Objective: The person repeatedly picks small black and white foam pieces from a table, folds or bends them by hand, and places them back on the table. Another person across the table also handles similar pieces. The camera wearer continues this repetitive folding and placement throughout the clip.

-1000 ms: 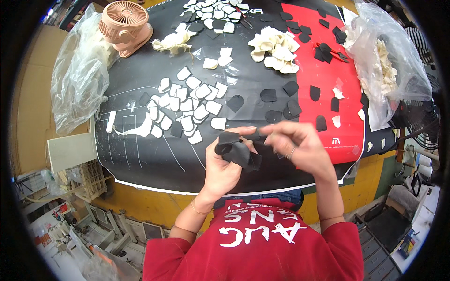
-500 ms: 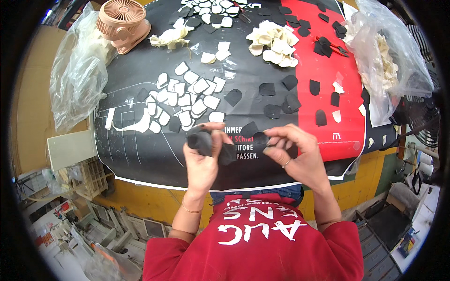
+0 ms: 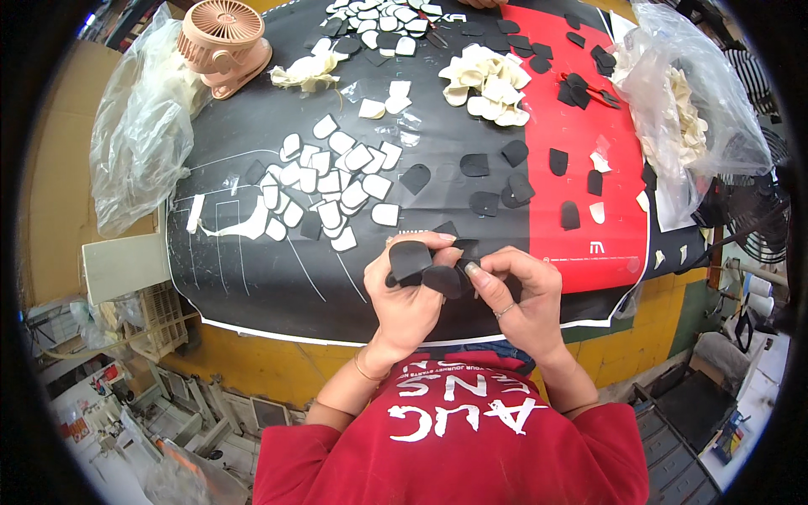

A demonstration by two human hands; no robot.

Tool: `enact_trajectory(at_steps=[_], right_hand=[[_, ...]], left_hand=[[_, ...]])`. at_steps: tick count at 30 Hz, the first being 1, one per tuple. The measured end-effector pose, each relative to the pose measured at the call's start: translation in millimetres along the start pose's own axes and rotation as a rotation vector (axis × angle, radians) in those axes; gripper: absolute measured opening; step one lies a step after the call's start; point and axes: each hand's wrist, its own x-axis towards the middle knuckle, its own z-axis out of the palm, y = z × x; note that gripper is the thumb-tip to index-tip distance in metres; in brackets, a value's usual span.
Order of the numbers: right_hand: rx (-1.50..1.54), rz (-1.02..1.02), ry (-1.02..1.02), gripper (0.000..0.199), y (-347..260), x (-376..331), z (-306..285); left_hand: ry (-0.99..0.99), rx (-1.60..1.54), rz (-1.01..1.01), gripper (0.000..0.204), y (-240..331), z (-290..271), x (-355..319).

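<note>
My left hand (image 3: 402,310) is closed round several small black rounded pieces (image 3: 410,259), which look like soft fabric or foam. Another black piece (image 3: 444,282) sticks out below its thumb. Close beside it, my right hand (image 3: 523,290) pinches the edge of a black piece (image 3: 465,263) between thumb and fingers. The two hands almost meet over the near part of the table. Beyond them, loose black pieces (image 3: 475,165) lie scattered. To the left spreads a heap of white-faced pieces (image 3: 332,181) with dark edges.
A pink fan (image 3: 220,46) and a clear plastic bag (image 3: 139,135) stand at the far left. Cream pieces (image 3: 488,80) are piled further back. Red-handled pliers (image 3: 599,94) and another plastic bag (image 3: 715,109) lie at the right. Another person's hand (image 3: 481,3) shows at the far edge.
My hands have come together, the left moving right and both slightly nearer to me. Another person's hand has appeared at the far edge.
</note>
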Motion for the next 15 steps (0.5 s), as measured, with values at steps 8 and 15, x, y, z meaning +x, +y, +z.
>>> enact_trajectory(at_steps=[8,15], right_hand=[[-0.164,-0.2,0.21,0.006,-0.1,-2.7,8.0],[-0.213,-0.343,0.632,0.012,4.5,4.8,-28.5]], left_hand=[[0.032,-0.339,-0.332,0.015,7.5,11.1,-0.8],[0.162,-0.328,-0.198,0.01,4.8,-11.8,12.3]])
